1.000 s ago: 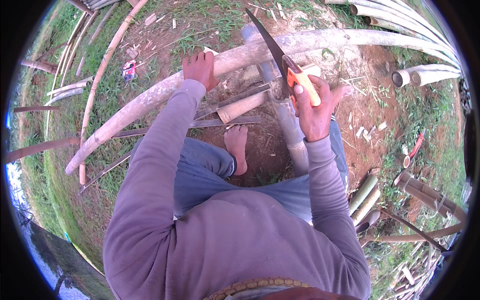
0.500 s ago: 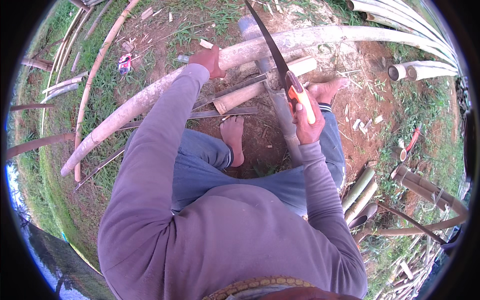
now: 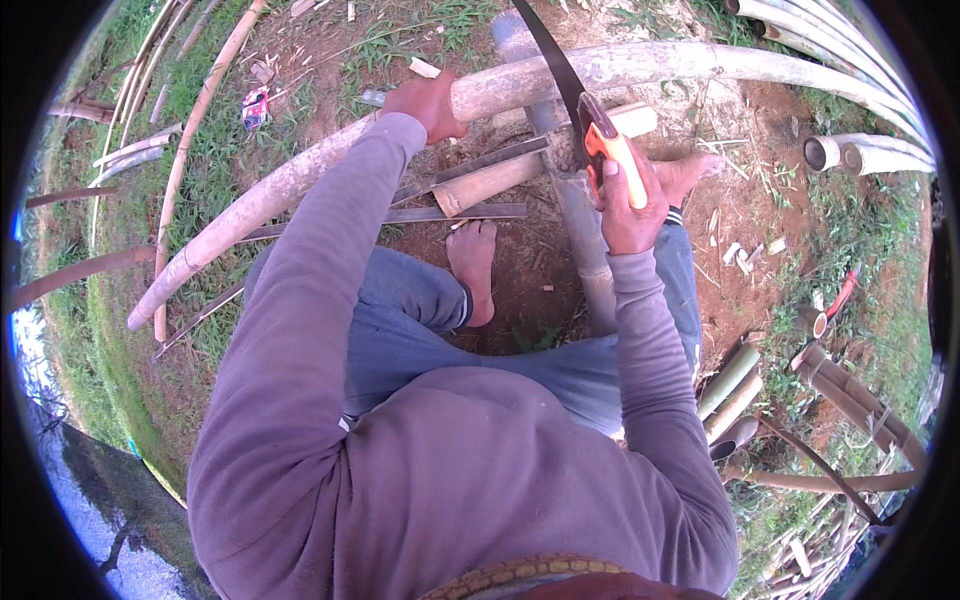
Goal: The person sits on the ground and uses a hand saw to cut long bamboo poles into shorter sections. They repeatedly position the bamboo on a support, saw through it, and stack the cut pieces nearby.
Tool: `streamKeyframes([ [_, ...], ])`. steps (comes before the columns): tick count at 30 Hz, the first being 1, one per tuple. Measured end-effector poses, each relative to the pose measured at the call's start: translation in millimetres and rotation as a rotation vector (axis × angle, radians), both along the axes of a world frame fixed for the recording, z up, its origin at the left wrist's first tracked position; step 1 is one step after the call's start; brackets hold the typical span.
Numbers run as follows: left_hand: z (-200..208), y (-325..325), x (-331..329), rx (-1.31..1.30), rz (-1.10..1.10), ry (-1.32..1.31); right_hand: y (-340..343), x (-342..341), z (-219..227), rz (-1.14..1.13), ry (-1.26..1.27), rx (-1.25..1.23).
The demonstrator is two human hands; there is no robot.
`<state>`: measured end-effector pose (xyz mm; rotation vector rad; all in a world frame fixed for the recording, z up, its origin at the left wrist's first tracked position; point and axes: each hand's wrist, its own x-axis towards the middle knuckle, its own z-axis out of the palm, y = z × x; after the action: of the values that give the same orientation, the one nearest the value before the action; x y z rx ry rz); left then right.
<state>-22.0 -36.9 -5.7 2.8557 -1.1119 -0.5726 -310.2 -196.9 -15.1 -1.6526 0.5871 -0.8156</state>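
Long bamboo pole (image 3: 510, 88) is the main item here; from where I'm standing it runs right across, bowed by the lens, over a grey round log (image 3: 585, 240) set crosswise beneath it. Left hand (image 3: 427, 107) clamped on the pole, left of the log crossing, back of the hand up, thumb toward the near side. Right hand (image 3: 632, 212) on the near side of the pole, fingers closed around the orange handle of a saw (image 3: 622, 168). Dark blade slants up across the pole, tip beyond its far side; can't tell whether the blade touches it.

Near side of the pole: split bamboo piece (image 3: 490, 183) with a dark strip (image 3: 495, 160) alongside, both by the log. Another dark flat strip (image 3: 480, 212) is a bit nearer the person. Bare left foot (image 3: 475, 270) below that; right foot (image 3: 682, 175) also on the pole's near side, past the saw handle. Pale chips (image 3: 738, 258) to the right of that, on the soil. Far side of the pole: small colourful packet (image 3: 255, 107) on grass, toward the pole's left end. Two cut bamboo ends (image 3: 850, 155) near its right end.
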Motion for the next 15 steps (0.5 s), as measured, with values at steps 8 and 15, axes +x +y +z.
streamKeyframes([
  [8, -12.8, 0.4, 0.4, 0.034, 0.066, -0.031, 19.0, -63.0, -13.9, 0.017, 0.007, -0.065],
  [15, -6.3, 0.6, 0.2, 0.002, 0.034, -0.045, 11.5, -13.9, 9.9, 0.021, 0.060, -0.082],
])
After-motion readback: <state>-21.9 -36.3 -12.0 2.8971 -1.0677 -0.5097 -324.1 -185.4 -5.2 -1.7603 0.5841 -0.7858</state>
